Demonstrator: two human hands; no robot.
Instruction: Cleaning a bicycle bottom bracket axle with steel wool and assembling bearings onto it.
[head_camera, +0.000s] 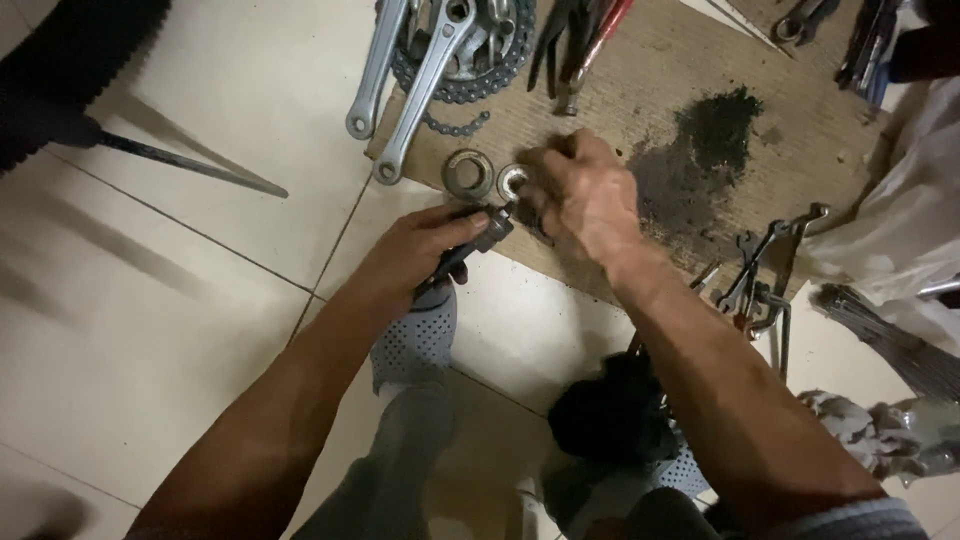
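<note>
My left hand (415, 250) is closed around a dark metal axle (482, 240), holding it tilted over the edge of a brown cardboard sheet (800, 130). My right hand (585, 195) rests on the cardboard with its fingers bent over small parts at the axle's tip; what it pinches is hidden. A shiny bearing cup (512, 180) lies just beside its fingertips. A second ring-shaped cup (466, 173) sits to the left of that.
Two silver crank arms (400, 90) with a chainring and chain (480, 60) lie at the cardboard's top left. Pliers (585, 40) sit at top centre, wrenches (765, 270) at right, a grease stain (715, 130) between. A tyre and rod (190, 165) are at left, spokes (900, 340) and rags at right.
</note>
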